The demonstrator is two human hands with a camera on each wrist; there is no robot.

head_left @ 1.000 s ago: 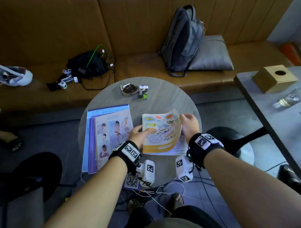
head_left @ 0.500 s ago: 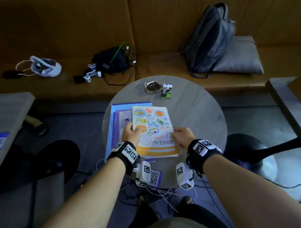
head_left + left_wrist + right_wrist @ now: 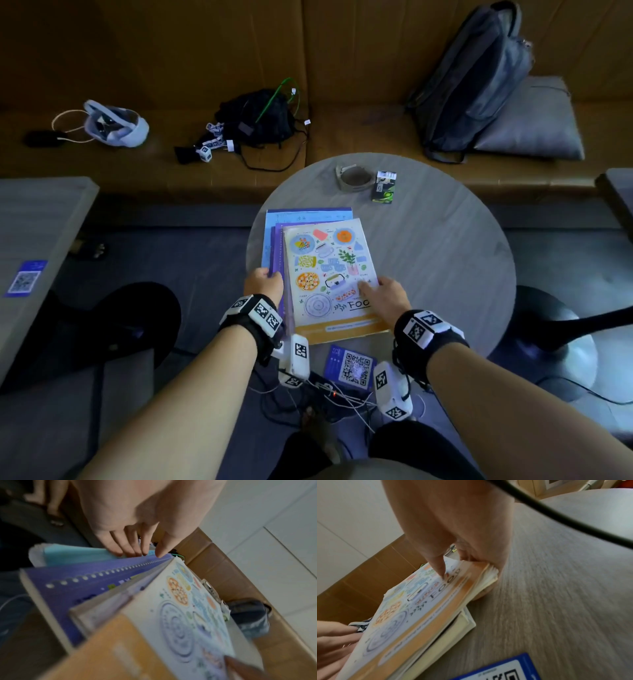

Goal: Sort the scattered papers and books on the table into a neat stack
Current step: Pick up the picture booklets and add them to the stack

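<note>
A stack lies at the left of the round grey table (image 3: 428,257). From the bottom it holds a light blue sheet (image 3: 308,215), a purple spiral notebook (image 3: 276,253) and a pale book. On top is the colourful "Food" book (image 3: 329,274). My left hand (image 3: 263,284) rests at the stack's left edge. In the left wrist view its straight fingers (image 3: 130,547) touch the blue sheet (image 3: 72,553) and notebook (image 3: 77,585). My right hand (image 3: 385,296) pinches the Food book (image 3: 419,601) at its right edge, thumb (image 3: 438,563) on the cover.
An ashtray (image 3: 354,177) and a cigarette pack (image 3: 385,187) sit at the table's far side. A blue QR card (image 3: 352,366) lies by the near edge. A backpack (image 3: 472,78) leans on the bench behind. Another table (image 3: 34,222) stands at left.
The Food book has moved left from the middle of the table onto the stack. My left hand has shifted from the book to the stack's left edge; my right hand stayed on the book.
</note>
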